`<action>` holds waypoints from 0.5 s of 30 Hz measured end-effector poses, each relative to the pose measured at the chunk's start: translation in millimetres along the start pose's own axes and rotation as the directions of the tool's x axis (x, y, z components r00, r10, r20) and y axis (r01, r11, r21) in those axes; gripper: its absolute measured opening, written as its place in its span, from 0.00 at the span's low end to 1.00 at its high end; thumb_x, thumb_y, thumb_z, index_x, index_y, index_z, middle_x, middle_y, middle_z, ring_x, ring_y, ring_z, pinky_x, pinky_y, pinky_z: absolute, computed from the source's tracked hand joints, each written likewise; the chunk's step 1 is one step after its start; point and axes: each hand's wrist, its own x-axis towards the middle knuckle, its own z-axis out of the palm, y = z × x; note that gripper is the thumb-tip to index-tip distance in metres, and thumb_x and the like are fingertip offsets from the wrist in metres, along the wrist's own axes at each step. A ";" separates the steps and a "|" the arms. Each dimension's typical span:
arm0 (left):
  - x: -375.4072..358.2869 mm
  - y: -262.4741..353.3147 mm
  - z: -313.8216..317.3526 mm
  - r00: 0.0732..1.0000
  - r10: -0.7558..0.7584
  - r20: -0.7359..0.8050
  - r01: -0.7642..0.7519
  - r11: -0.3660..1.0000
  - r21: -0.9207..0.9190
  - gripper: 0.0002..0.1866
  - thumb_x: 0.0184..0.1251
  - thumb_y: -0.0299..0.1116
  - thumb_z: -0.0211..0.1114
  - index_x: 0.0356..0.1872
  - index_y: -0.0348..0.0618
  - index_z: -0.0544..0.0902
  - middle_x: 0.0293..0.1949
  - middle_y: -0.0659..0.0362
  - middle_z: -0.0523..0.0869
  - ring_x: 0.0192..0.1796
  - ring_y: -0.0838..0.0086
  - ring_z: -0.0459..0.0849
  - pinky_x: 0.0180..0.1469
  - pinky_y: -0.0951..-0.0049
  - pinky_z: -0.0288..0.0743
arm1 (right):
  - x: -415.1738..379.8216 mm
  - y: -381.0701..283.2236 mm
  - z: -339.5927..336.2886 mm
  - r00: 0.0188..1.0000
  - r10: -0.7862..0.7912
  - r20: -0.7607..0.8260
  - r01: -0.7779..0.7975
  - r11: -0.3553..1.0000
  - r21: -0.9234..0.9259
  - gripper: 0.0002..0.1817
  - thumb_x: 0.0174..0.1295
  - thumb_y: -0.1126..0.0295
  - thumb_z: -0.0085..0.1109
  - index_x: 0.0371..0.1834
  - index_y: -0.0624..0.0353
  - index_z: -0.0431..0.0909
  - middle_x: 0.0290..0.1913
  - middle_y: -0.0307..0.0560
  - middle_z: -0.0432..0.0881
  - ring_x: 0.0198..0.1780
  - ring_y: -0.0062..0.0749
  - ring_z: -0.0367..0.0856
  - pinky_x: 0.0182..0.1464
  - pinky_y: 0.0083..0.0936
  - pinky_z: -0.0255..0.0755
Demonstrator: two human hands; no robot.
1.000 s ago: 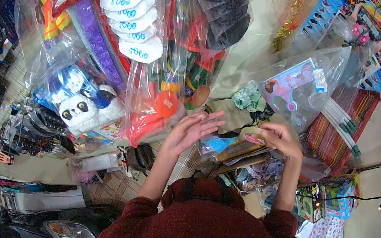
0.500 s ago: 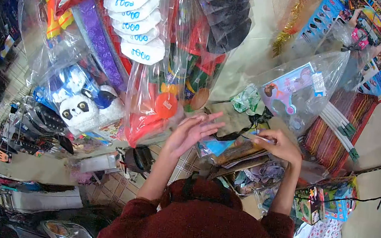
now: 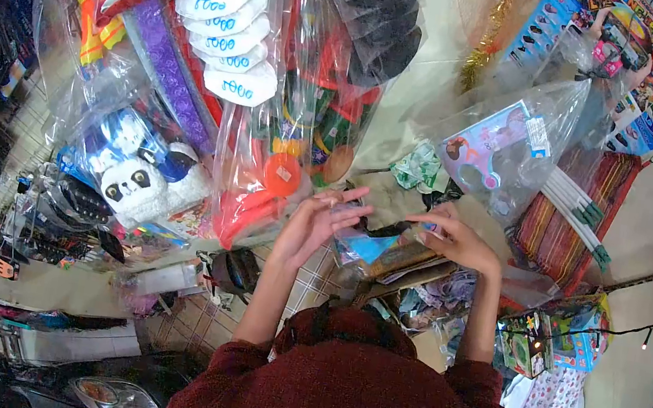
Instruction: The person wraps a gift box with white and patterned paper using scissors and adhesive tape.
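Blue packet (image 3: 370,248) is between the two hands, partly overlapped, atop mixed stock. Left to right: panda plush (image 3: 130,190) in clear wrap, then clear bag of red goods (image 3: 243,215), close beside left hand (image 3: 307,231). Left fingers spread and slightly curled, nothing visible in the grasp; they point right, tips just beyond the packet's left end. Packet lies right and a bit to the near side of those tips. Its blue patch runs roughly crosswise, hand to hand; true long axis can't be told. Left hand looks nearer. Right hand (image 3: 462,243) is on the other side, palm down, index reaching left, thumb below it; can't tell if anything is pinched there. Edges: beige fabric item (image 3: 392,204) on the far side, brown flat stack (image 3: 412,262) right and near, tiled floor (image 3: 310,286) showing near-left. Room is mostly the gap between the hands; right side is tighter, with clear bag with pink card (image 3: 484,139) and striped cloth (image 3: 614,192) past the right hand.
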 end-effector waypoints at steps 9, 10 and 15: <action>-24.8 -12.7 4.5 0.998 0.022 -0.060 -0.021 1.000 0.017 0.10 0.68 0.38 0.49 0.33 0.44 0.74 0.66 0.40 0.68 0.62 0.51 0.75 0.62 0.64 0.69 | -26.1 8.2 12.6 0.985 -0.141 0.101 0.093 0.922 0.376 0.12 0.63 0.73 0.59 0.50 0.57 0.80 0.56 0.43 0.75 0.57 0.27 0.72 0.51 0.23 0.70; -28.9 -15.6 5.1 0.997 0.021 -0.075 -0.020 1.000 0.014 0.10 0.68 0.38 0.49 0.32 0.44 0.74 0.65 0.40 0.68 0.62 0.52 0.75 0.62 0.64 0.69 | -29.3 9.3 14.6 0.979 -0.160 0.130 0.098 0.916 0.389 0.12 0.64 0.74 0.58 0.50 0.58 0.80 0.56 0.43 0.75 0.57 0.27 0.73 0.51 0.22 0.69; -54.7 -35.0 3.0 0.996 0.050 -0.079 -0.053 0.998 -0.039 0.11 0.67 0.38 0.49 0.33 0.44 0.75 0.66 0.40 0.68 0.64 0.55 0.73 0.65 0.63 0.64 | -55.6 3.3 28.7 0.986 -0.124 0.109 0.057 0.875 0.481 0.12 0.65 0.72 0.57 0.51 0.59 0.79 0.53 0.44 0.78 0.54 0.26 0.75 0.52 0.22 0.70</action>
